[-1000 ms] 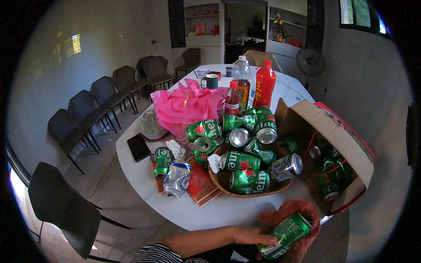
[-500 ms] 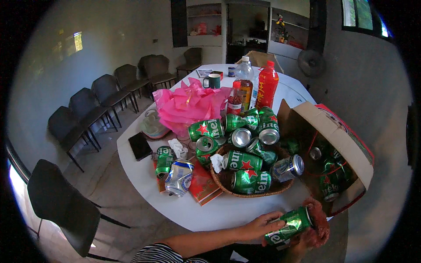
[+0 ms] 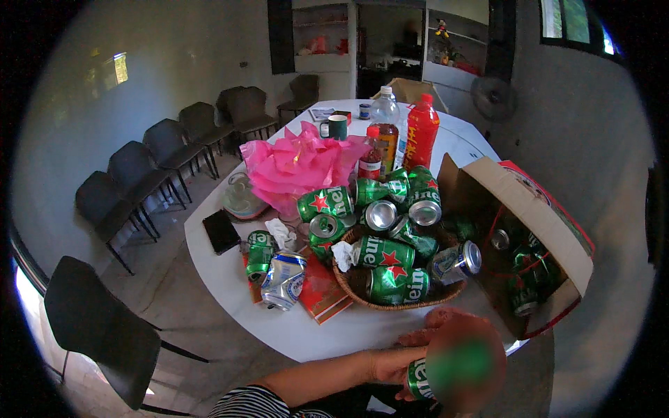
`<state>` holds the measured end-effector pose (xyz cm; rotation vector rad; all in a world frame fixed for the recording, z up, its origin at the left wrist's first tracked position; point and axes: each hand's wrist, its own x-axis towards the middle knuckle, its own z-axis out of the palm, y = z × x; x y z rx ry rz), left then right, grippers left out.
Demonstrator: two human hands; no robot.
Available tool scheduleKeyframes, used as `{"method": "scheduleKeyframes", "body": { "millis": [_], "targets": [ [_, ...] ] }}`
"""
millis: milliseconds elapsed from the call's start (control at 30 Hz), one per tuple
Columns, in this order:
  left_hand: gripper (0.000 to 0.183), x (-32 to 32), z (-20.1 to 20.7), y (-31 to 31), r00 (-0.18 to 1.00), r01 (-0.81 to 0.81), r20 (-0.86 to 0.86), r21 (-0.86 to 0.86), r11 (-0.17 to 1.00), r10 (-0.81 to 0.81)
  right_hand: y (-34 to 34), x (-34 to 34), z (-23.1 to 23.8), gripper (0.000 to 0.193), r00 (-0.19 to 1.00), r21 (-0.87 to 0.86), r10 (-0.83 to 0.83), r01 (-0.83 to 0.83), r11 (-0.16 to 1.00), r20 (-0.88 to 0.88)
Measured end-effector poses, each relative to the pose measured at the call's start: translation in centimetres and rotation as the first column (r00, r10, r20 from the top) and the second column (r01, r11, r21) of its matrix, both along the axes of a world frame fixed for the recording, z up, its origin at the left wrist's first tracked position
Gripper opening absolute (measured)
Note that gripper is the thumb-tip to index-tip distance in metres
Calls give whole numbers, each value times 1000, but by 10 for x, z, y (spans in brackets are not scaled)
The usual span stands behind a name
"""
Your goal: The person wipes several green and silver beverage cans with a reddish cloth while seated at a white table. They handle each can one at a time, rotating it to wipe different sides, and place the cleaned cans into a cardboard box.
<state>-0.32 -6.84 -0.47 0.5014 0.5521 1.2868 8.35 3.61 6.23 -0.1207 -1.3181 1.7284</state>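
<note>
My left hand is wrapped around a green drink can, which lies tilted in its fingers over the near edge of the table. A reddish fluffy cloth covers the can's upper side. My right hand is at the can's right end with the cloth; a blurred patch hides its fingers and much of the can. Just beyond, a wicker basket holds several green cans and a silver-blue can. Right of the basket, an open cardboard box on its side contains more green cans.
On the white table lie another silver-blue can, a crushed green can, a black phone and pink plastic sheeting. Bottles and a mug stand farther back. Dark chairs line the left side.
The cloth has moved from the can's right end up and left over its top. The can has shifted slightly left and down in my left hand.
</note>
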Motion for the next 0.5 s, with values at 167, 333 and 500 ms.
{"method": "scheduleKeyframes", "body": {
  "millis": [167, 333, 500],
  "targets": [
    [71, -2, -12, 12, 759, -357, -495, 224, 907, 422, 26, 2, -37, 82, 994, -36, 109, -109, 993, -5],
    [94, 9, 7, 10, 146, -438, -736, 551, 710, 661, 39, 7, -26, 68, 912, 788, -382, 121, 604, 152],
    [74, 13, 17, 6, 534, -546, -629, 254, 799, 565, 37, 14, -90, 30, 968, -135, -185, 209, 968, 171]
  ]
}}
